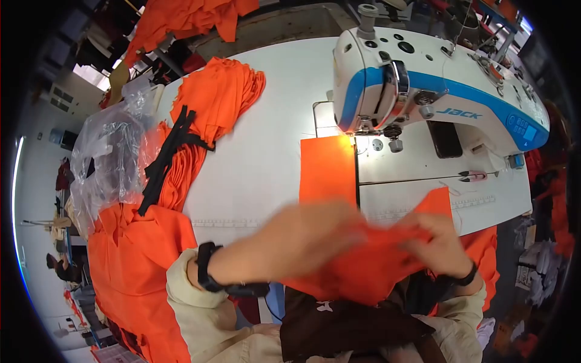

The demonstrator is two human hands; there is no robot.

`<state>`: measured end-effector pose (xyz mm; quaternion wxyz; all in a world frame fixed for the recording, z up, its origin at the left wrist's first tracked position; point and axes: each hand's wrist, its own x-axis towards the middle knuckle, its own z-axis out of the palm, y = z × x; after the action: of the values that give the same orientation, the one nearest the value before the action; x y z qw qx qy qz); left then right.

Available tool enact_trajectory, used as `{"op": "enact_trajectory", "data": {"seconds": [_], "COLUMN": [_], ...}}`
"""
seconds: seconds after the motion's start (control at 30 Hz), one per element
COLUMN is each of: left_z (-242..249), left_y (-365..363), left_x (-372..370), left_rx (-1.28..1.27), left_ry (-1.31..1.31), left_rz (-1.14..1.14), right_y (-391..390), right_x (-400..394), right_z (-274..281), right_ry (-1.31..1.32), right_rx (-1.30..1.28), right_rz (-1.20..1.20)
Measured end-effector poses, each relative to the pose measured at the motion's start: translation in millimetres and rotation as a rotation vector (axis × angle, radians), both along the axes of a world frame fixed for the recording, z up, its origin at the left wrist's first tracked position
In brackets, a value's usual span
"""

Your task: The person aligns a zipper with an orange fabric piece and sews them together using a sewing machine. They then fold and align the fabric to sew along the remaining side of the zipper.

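A piece of orange fabric point(375, 266) hangs bunched in front of my body, at the table's front edge. My right hand point(434, 239) is closed on its right side, with one corner standing up beyond the fingers. My left hand point(318, 233) lies over the fabric's left part; motion smears its fingers, so I cannot see whether they grip it. Beyond my hands, a flat orange panel point(327, 172) with a dark right edge lies under the needle area of the white and blue sewing machine point(387, 91), lit by its lamp.
Stacked orange pieces point(215, 97) lie on the left of the white table point(272, 109), with black strips point(172, 154) across them. Clear plastic point(109, 157) and more orange cloth point(136, 260) are further left. A phone point(445, 139) and small thread snips point(473, 176) lie right.
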<state>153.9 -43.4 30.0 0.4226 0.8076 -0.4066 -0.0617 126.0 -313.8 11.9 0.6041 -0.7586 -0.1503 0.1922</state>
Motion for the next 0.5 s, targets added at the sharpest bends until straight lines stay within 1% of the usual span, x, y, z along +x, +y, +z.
{"op": "enact_trajectory", "data": {"seconds": [0.03, 0.07, 0.1, 0.13, 0.17, 0.2, 0.23, 0.27, 0.3, 0.33, 0.37, 0.43, 0.5], "left_z": [3.9, -6.3, -25.8, -49.4, -75.3, -88.3, -90.6, -95.0, -100.2, -103.9, -104.9, -102.2, -103.8], "left_y": [-0.5, -0.4, 0.8, -0.3, -4.3, -9.9, -16.2, -22.2, -25.8, -25.6, -25.0, -24.7, -30.5], "left_x": [16.8, 35.1, 52.3, 66.6, 80.7, 90.1, 93.4, 93.2, 92.6, 95.4, 97.6, 100.8, 101.7], "left_rx": [-0.021, 0.020, 0.062, 0.063, 0.092, 0.119, 0.115, 0.185, 0.257, 0.201, 0.205, 0.246, 0.210], "left_ry": [0.131, 0.090, 0.051, 0.056, -0.134, -0.328, -0.332, -0.302, -0.264, -0.267, -0.252, -0.110, -0.093], "left_rz": [0.195, 0.337, 0.479, 0.471, 0.474, 0.476, 0.472, 0.514, 0.556, 0.563, 0.555, 0.515, 0.514], "right_y": [-8.9, -20.5, -27.8, -34.3, -42.0, -36.1, -27.4, -22.9, -19.2, -15.7, -12.2, -5.7, -1.8], "right_x": [8.2, 22.3, 38.6, 60.5, 78.1, 81.0, 83.9, 79.7, 68.1, 56.5, 46.6, 32.3, 34.4], "right_z": [5.1, 6.6, -0.1, -12.7, -38.3, -46.1, -48.9, -49.7, -50.4, -50.8, -49.2, -45.7, -53.8], "right_ry": [-0.142, -0.278, -0.311, -0.350, -0.439, -0.748, -1.058, -1.054, -0.987, -0.915, -0.897, -0.719, -0.689], "right_rx": [-0.159, -0.318, -0.408, -0.478, -0.513, -0.734, -0.954, -0.958, -0.918, -0.877, -0.879, -0.921, -0.933], "right_rz": [-0.036, -0.071, -0.129, -0.165, -0.221, -0.268, -0.310, -0.307, -0.212, -0.121, -0.119, 0.069, 0.103]}}
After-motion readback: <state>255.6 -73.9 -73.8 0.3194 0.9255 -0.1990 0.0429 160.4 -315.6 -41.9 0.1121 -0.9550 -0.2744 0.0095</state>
